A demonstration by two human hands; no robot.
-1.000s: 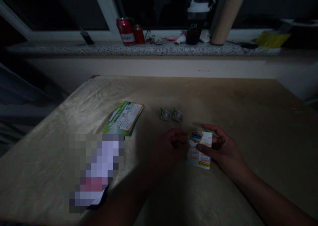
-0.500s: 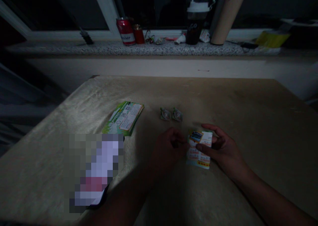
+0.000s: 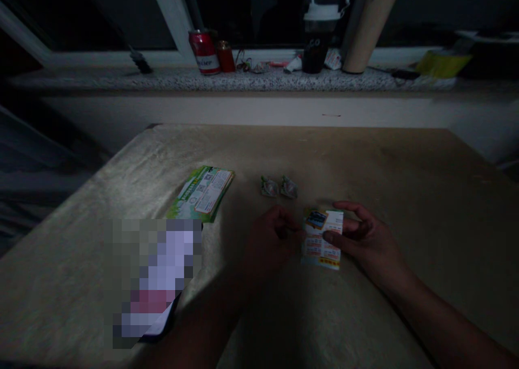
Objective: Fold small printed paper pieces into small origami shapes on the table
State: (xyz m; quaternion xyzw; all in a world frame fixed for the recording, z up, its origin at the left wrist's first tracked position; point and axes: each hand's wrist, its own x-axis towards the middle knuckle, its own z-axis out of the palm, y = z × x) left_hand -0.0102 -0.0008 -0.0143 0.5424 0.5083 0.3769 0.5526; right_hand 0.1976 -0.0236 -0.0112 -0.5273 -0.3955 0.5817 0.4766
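Observation:
Between my hands, above the table, is a small printed card [image 3: 321, 256] with a blue-and-yellow picture at its top, rows of red and dark text, and a yellow strip along the bottom. My left hand [image 3: 272, 238] is closed, with thumb and finger pinched at the card's left edge; deep shadow hides part of the grip. On the other side, my right hand [image 3: 371, 243] grips the right edge, thumb on the face and fingers behind it. Beyond the left hand lie two small clear-and-green wrapped pieces [image 3: 269, 186], side by side; their contents are too dim to make out.
A stack of green printed cards [image 3: 205, 193] lies to the left, with a blurred-out phone [image 3: 162, 277] in front of it. Along the window sill [image 3: 251, 81] stand a red can [image 3: 205, 52], a lidded cup [image 3: 317, 41] and a cardboard tube [image 3: 371, 28].
The card and right thumb have shifted slightly: the card sits a little further left and higher, and more of its face shows flat. Both hands keep their hold.

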